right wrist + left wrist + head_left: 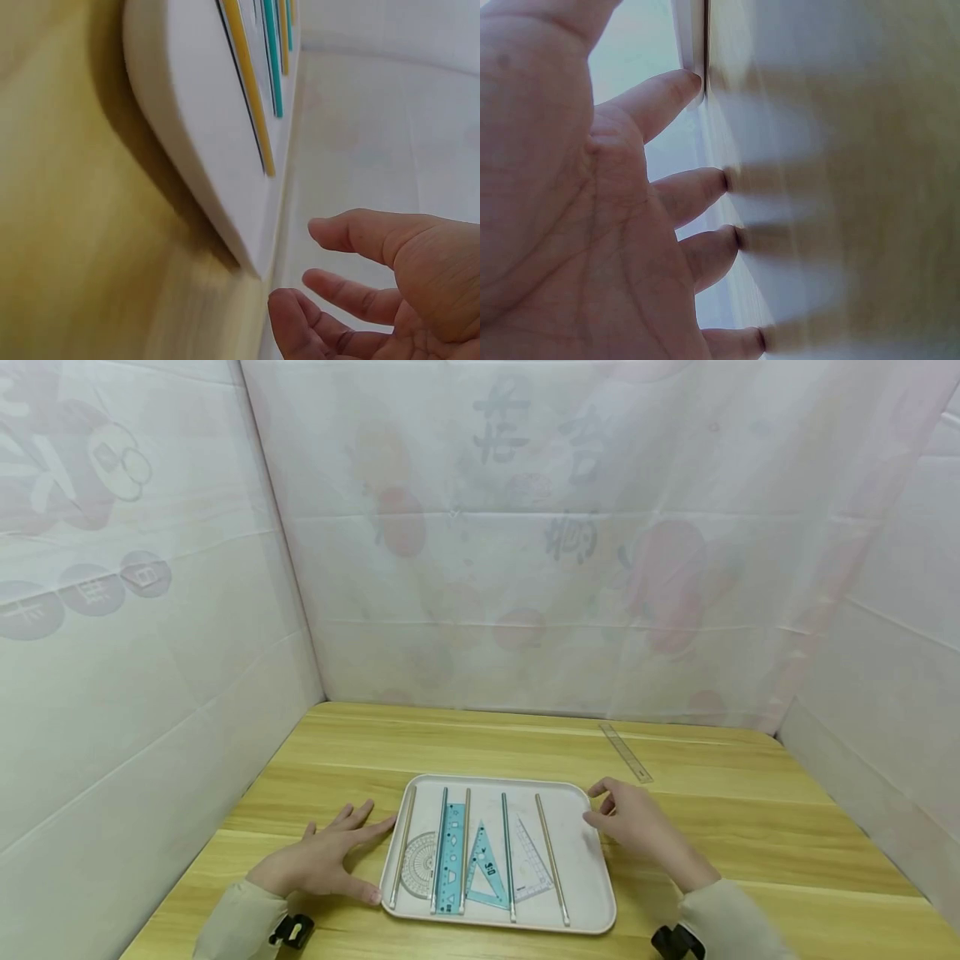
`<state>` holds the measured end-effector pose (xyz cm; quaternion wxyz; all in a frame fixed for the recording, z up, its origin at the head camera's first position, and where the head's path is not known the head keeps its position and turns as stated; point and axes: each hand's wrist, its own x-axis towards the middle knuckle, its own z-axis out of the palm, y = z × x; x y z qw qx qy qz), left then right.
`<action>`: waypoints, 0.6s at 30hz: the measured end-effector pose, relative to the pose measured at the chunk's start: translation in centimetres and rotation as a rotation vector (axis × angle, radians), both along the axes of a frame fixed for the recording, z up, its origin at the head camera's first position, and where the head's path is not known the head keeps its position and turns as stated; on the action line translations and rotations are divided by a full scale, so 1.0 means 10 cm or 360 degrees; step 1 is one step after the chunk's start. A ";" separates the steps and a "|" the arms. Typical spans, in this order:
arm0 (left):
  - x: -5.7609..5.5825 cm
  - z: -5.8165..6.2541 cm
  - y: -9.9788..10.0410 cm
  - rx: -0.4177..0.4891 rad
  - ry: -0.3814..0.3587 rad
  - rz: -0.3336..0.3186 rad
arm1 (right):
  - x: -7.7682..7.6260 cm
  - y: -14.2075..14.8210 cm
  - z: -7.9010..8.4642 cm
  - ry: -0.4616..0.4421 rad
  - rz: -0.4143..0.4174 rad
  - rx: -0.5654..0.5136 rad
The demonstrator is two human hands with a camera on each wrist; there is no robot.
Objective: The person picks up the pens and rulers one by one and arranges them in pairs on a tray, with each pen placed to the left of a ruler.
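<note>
A white tray point(588, 889) lies on the table with several gold and teal pencils point(508, 856) set lengthwise, spaced apart. Among and under them are a clear protractor point(417, 868), a light-blue stencil ruler point(452, 860), a light-blue set square point(483, 843) and a clear set square point(534, 885). My left hand point(322, 860) has its fingers spread at the tray's left side, index fingertip and thumb at the rim. My right hand point(633, 818), fingers loosely bent, hovers by the upper right corner; the right wrist view shows a gap between its fingers point(349, 229) and the tray.
A clear ruler point(626, 753) lies slantwise on the wooden table point(720, 810), beyond the tray to the right. Pale printed cloth walls point(480, 610) enclose the table at the back, left and right.
</note>
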<state>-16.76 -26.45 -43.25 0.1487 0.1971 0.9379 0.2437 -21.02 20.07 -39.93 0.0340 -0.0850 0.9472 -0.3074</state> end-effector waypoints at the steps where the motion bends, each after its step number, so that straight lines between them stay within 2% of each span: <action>1: 0.00 0.00 0.00 0.0002 -0.0004 0.0001 | -0.03 0.03 0.01 0.0009 -0.0001 0.0012; 11: 0.02 0.01 0.00 0.0007 -0.0011 0.0007 | -0.31 0.31 0.14 0.0013 -0.0033 0.0190; 18: 0.03 0.01 0.00 0.0013 -0.0015 0.0005 | -0.56 0.52 0.19 -0.0062 -0.0036 0.0275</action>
